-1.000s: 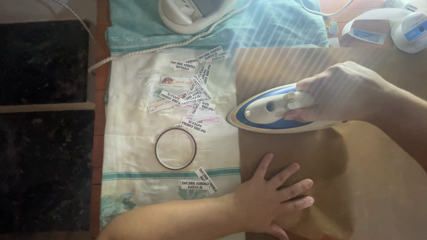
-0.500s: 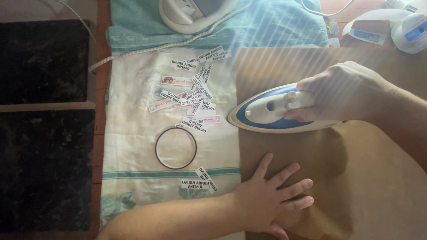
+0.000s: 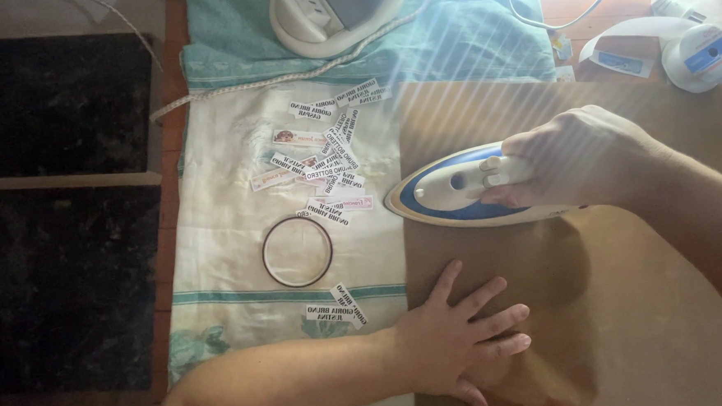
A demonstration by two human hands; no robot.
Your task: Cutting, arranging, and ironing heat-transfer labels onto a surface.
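Head view. We note the right hand (image 3: 577,160) with its grip clamped on the handle of a blue-and-white iron (image 3: 467,191), whose soleplate lies flat on a sheet of brown paper (image 3: 629,296), nose pointing left toward the sheet's edge. The left hand (image 3: 459,338) lies palm down with fingers spread apart, holding nothing, pressed on the same paper just below the iron; in our judgement this pins the sheet flat so it does not slide under the iron.

Beside the paper's left edge, a scatter of small printed labels (image 3: 326,159) lies on a pale cloth (image 3: 214,235), with a dark thin ring (image 3: 298,252) below them and two more labels near the left wrist; these sit apart from the iron, within reach.

Surface and room: the cloth and a teal towel (image 3: 468,41) cover the surface. The iron's base unit (image 3: 326,11) stands on the towel at the top, its braided cord (image 3: 288,75) trailing left. A white-and-blue device (image 3: 690,46) sits at top right; its kind is unclear. Dark patterned flooring, possibly a rug (image 3: 61,285), lies to the left. Slanted light streaks cross the centre.
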